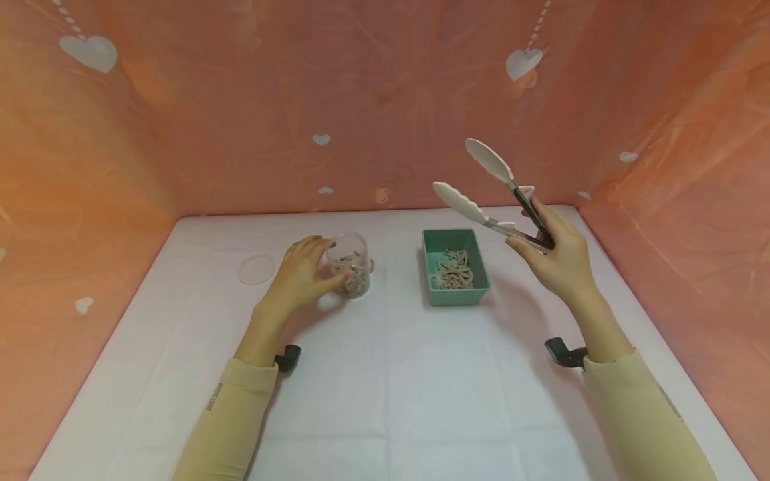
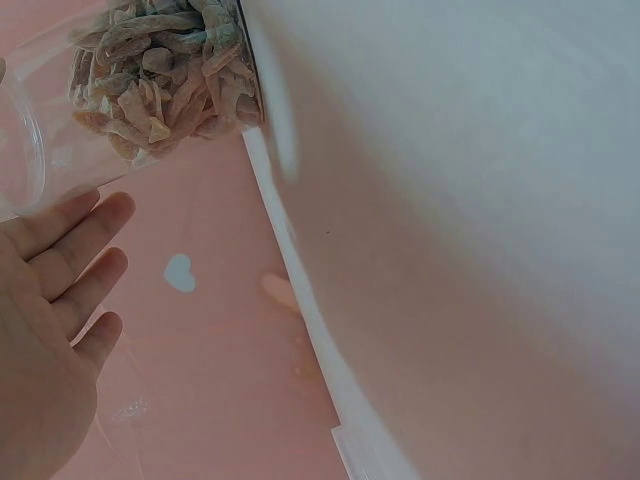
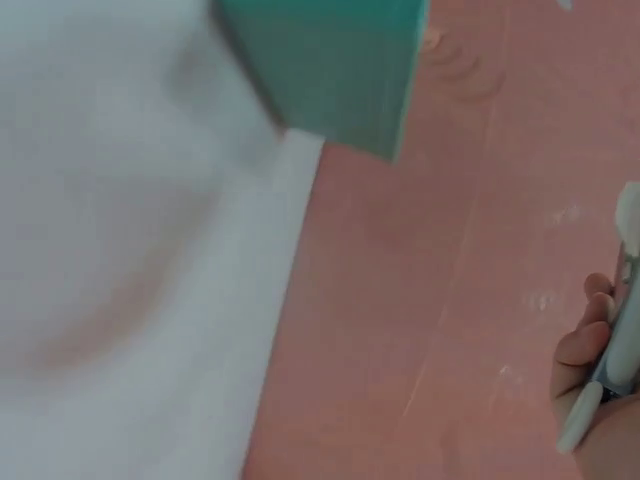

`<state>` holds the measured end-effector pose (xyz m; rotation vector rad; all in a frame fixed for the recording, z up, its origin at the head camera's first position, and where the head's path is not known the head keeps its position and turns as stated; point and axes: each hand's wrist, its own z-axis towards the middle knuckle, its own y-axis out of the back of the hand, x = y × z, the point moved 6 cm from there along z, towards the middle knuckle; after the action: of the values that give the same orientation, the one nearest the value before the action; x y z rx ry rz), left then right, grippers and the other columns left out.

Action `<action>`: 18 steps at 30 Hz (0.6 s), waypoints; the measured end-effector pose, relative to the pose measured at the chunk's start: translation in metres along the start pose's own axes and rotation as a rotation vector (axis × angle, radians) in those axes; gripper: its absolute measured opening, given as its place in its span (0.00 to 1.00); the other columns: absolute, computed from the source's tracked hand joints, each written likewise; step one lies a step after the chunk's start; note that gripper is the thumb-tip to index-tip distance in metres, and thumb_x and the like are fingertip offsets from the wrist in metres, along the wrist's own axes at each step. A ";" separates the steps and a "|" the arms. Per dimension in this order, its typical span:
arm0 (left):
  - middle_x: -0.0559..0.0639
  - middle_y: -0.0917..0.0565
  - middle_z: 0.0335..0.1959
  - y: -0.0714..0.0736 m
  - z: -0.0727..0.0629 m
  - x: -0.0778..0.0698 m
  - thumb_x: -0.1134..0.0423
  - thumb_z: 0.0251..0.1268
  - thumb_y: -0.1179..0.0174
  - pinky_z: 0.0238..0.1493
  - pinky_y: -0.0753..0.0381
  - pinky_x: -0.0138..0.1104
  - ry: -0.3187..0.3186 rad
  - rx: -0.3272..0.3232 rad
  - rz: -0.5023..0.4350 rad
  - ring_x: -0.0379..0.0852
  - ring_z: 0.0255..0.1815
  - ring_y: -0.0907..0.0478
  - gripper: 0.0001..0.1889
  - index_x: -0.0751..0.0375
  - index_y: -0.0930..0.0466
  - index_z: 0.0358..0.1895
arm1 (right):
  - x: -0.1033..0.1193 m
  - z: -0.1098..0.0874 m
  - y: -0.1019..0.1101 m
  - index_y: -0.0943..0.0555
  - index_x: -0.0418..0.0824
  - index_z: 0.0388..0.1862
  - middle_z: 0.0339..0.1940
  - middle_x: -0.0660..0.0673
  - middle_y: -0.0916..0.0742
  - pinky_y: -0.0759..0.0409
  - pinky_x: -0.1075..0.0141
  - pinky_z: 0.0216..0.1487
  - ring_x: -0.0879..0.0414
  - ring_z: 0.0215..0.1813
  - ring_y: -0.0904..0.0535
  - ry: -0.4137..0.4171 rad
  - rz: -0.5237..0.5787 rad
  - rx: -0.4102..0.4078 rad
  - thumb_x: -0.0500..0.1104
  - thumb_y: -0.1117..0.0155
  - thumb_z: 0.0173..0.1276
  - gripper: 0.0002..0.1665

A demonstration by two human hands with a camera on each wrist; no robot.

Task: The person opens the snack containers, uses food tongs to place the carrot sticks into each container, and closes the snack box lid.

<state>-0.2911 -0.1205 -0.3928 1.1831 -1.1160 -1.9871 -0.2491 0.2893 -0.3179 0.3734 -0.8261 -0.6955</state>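
A clear plastic jar (image 1: 355, 284) of greyish-brown strips (image 2: 165, 80) stands upright on the table, its top uncovered. My left hand (image 1: 303, 277) is at the jar's left side, thumb across its front and fingertips near the rim. In the left wrist view the fingers (image 2: 75, 260) are fairly straight beside the jar wall. My right hand (image 1: 556, 257) holds a pair of tongs (image 1: 529, 214) with white scalloped tips, spread apart and raised above the back right of the table. Below and left of the tongs sits a green rectangular tray (image 1: 454, 297) with similar strips (image 1: 456, 270) inside.
A thin clear round lid (image 1: 257, 270) lies on the white tablecloth (image 1: 385, 374), left of the jar. Orange-pink sheeting (image 1: 385, 100) with pale hearts encloses the table at the back and both sides.
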 end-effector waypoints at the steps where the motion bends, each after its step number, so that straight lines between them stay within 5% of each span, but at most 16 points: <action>1: 0.68 0.27 0.71 0.000 0.000 0.000 0.44 0.64 0.30 0.79 0.44 0.58 0.001 0.001 -0.001 0.64 0.77 0.37 0.39 0.69 0.27 0.70 | -0.003 -0.004 0.003 0.27 0.33 0.75 0.58 0.32 0.15 0.34 0.74 0.41 0.68 0.38 0.32 -0.005 -0.018 0.001 0.29 0.21 0.58 0.45; 5: 0.68 0.27 0.72 -0.001 -0.001 0.002 0.44 0.65 0.31 0.79 0.45 0.58 0.010 0.008 -0.003 0.65 0.77 0.38 0.40 0.69 0.28 0.71 | -0.019 -0.019 0.011 0.30 0.29 0.75 0.58 0.29 0.18 0.34 0.71 0.41 0.66 0.37 0.32 -0.059 -0.075 0.034 0.29 0.24 0.62 0.43; 10: 0.69 0.28 0.72 -0.001 -0.002 0.004 0.44 0.65 0.31 0.80 0.46 0.58 0.018 0.007 -0.002 0.65 0.78 0.38 0.40 0.69 0.28 0.71 | -0.040 -0.036 0.013 0.35 0.23 0.75 0.57 0.24 0.21 0.31 0.56 0.43 0.46 0.41 0.28 -0.164 -0.141 0.124 0.33 0.29 0.68 0.41; 13: 0.69 0.27 0.72 -0.001 -0.002 0.004 0.45 0.65 0.31 0.80 0.45 0.58 0.009 0.000 -0.004 0.65 0.78 0.38 0.39 0.69 0.28 0.71 | -0.054 -0.045 0.012 0.35 0.20 0.71 0.51 0.21 0.23 0.31 0.45 0.42 0.35 0.43 0.28 -0.214 -0.164 0.179 0.33 0.32 0.70 0.37; 18: 0.69 0.27 0.72 -0.002 0.000 0.003 0.45 0.66 0.31 0.80 0.45 0.58 -0.003 -0.001 -0.008 0.65 0.78 0.38 0.39 0.69 0.28 0.72 | -0.077 -0.056 0.007 0.32 0.20 0.60 0.39 0.25 0.25 0.30 0.38 0.40 0.31 0.43 0.29 -0.304 -0.180 0.254 0.36 0.35 0.73 0.26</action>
<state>-0.2921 -0.1216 -0.3958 1.1864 -1.1138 -1.9964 -0.2395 0.3501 -0.3917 0.5851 -1.1848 -0.8294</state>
